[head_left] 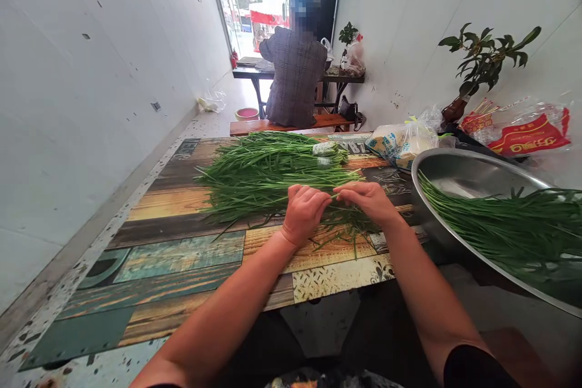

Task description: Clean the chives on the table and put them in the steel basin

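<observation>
My left hand [305, 211] is closed, thumb and fingers pinching a thin green chive stalk [334, 196]. My right hand [367, 199] pinches the same stalk at its paler end, fingertips close to the left ones. Just beyond both hands lies a large pile of garlic chives [259, 173] on the patterned table [182, 254], leaves pointing left. White tape [324, 148] wraps bundles at the stem ends. Loose leaf scraps [350, 224] lie beneath and between my hands.
To the right stands a big steel basin [468, 167] holding more chives [500, 218]. Behind it are a bagged pack [404, 142], red-and-clear packaging [530, 136] and a potted plant [486, 60]. Farther off, a person [295, 76] sits on a bench [245, 127], facing away.
</observation>
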The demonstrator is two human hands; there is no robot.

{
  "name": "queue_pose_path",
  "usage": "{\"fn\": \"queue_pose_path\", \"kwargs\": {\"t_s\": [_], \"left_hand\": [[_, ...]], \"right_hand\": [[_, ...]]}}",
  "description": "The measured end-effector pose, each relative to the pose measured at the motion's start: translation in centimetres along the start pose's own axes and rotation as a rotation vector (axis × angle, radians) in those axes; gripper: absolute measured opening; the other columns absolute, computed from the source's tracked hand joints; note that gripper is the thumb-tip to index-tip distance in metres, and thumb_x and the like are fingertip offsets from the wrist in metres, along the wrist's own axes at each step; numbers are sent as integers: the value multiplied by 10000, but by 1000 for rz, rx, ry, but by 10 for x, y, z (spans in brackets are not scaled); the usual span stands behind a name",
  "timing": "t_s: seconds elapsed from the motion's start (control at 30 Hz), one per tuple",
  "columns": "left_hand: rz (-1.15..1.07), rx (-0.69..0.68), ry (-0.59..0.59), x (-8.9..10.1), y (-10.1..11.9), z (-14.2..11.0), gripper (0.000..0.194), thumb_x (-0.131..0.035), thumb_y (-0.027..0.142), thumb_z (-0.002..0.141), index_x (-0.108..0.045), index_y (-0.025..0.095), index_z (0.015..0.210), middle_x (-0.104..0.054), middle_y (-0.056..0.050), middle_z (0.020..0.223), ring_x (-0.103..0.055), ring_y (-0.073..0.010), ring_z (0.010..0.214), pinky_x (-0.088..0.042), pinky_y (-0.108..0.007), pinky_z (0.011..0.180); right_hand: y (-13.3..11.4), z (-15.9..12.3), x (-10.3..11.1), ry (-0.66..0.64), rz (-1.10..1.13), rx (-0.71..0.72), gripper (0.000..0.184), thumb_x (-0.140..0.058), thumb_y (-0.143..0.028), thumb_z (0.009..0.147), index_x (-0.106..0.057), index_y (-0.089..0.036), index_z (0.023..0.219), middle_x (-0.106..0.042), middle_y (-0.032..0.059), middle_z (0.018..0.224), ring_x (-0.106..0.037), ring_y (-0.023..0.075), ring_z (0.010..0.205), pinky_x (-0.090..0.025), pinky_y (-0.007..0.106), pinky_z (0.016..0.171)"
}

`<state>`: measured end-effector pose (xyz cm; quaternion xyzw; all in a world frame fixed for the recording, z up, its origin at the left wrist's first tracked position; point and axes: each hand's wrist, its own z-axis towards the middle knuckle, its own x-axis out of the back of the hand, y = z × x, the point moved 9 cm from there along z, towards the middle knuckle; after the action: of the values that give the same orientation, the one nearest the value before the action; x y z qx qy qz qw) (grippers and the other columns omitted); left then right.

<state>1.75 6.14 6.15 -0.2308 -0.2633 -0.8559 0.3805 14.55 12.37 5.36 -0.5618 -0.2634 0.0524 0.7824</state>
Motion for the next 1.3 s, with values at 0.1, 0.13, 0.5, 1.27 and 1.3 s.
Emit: {"fn": "queue_pose_path", "kwargs": {"t_s": [0.1, 0.13, 0.5, 1.27, 1.3], "left_hand": [[-13, 7, 9, 1, 1, -1, 203, -492, 310, 943, -642, 204, 857, -693, -5, 794, -583, -146, 778, -331, -351, 822], [-13, 7, 15, 1, 0, -1, 198, -495, 306, 941, -639, 202, 853, -692, -5, 789, -584, -146, 776, -336, -351, 822], [-86, 37, 137, 7, -12, -6, 164, -433, 244, 951, -584, 187, 979, -678, -54, 882, -606, -159, 834, -462, -295, 787], [-2, 12, 99, 6, -9, -7, 275, -493, 319, 933, -624, 233, 1160, -629, -52, 895, -564, -162, 835, -438, -297, 781], [21, 4, 86, 4, -8, -7, 284, -490, 327, 935, -624, 237, 1169, -623, -50, 883, -557, -160, 823, -427, -297, 770]], "right_hand": [[6, 2, 17, 172, 135, -23, 295, -664, -459, 763, -754, -188, 834, -705, 32, 804, -541, 104, 614, -441, 247, 562], [10, 1, 26, 244, 164, -28, 303, -666, -469, 753, -748, -184, 815, -701, 33, 798, -524, 100, 592, -422, 246, 539], [4, -8, 73, 572, -523, 103, 189, -579, -299, 807, -700, -175, 731, -627, 41, 752, -541, 153, 665, -426, 291, 655], [-5, -3, 32, 132, -164, 89, 241, -661, -400, 777, -732, -172, 807, -715, 38, 776, -618, 150, 696, -469, 278, 649], [-7, -3, 27, 95, -171, 105, 232, -664, -393, 779, -736, -177, 825, -718, 38, 792, -622, 150, 712, -471, 277, 660]]}}
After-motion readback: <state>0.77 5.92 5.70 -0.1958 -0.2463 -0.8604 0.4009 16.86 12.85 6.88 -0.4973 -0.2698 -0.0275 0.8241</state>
